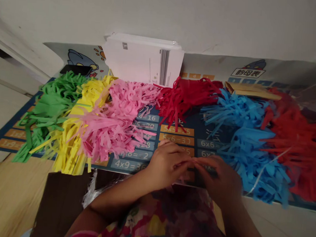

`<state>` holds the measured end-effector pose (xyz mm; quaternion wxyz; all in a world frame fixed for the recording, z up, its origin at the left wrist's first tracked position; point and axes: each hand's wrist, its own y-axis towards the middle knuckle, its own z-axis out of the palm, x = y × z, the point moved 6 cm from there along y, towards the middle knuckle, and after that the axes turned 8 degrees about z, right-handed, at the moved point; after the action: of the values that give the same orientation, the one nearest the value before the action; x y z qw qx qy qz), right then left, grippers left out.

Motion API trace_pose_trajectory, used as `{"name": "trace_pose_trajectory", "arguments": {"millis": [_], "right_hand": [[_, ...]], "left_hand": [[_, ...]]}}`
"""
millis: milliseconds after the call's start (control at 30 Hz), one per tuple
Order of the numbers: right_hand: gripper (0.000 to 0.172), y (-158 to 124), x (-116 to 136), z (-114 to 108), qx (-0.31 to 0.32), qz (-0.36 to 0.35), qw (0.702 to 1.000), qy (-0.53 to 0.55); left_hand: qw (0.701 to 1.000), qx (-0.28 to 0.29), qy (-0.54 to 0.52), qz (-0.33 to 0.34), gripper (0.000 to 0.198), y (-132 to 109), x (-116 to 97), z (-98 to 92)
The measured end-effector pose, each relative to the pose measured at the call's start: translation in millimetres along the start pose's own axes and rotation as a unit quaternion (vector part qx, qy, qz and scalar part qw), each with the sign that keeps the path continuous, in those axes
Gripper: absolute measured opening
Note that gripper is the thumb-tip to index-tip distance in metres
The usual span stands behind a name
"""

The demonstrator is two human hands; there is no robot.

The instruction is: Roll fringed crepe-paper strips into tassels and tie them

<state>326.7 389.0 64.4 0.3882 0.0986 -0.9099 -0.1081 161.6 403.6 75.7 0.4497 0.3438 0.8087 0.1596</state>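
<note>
My left hand [168, 162] and my right hand [221, 177] meet at the fingertips above the front of the mat, each closed in a pinch. What they pinch, if anything, is too small to make out. A trace of pink shows below the fingers. Blue fringed paper tassels [257, 168] lie just beyond my right hand, with a thin pale strand [268, 166] across them. Past my left hand lie pink tassels [108, 129], and a dark red bunch [186, 99] sits farther back.
Yellow tassels [75, 138], green tassels [47, 107] and red tassels [304, 147] lie on the printed multiplication mat [133, 165]. A white sheet with a barcode [143, 59] leans at the wall. A dark flat object [76, 70] and a tan packet [252, 90] lie at the back.
</note>
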Motion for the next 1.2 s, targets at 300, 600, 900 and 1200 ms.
{"name": "trace_pose_trajectory", "arguments": {"millis": [300, 600, 900, 1200], "right_hand": [[0.012, 2.6, -3.2, 6.0, 0.035, -0.002, 0.999, 0.034], [0.015, -0.5, -9.1, 4.0, 0.048, 0.072, 0.99, 0.108], [0.01, -11.1, -11.9, -1.8, -0.025, 0.091, 0.99, 0.1], [0.012, -13.7, -12.4, 0.2, -0.002, 0.068, 0.988, 0.138]], "left_hand": [[0.999, 0.021, -0.015, 0.025, 0.012, 1.0, 0.1, 1.7], [0.999, 0.028, -0.026, 0.001, 0.014, 1.3, 3.0, 5.6], [0.998, 0.013, -0.061, -0.011, 0.011, 0.7, -1.1, 7.5], [0.998, -0.023, -0.062, 0.003, 0.009, -1.9, -4.5, 1.3]]}}
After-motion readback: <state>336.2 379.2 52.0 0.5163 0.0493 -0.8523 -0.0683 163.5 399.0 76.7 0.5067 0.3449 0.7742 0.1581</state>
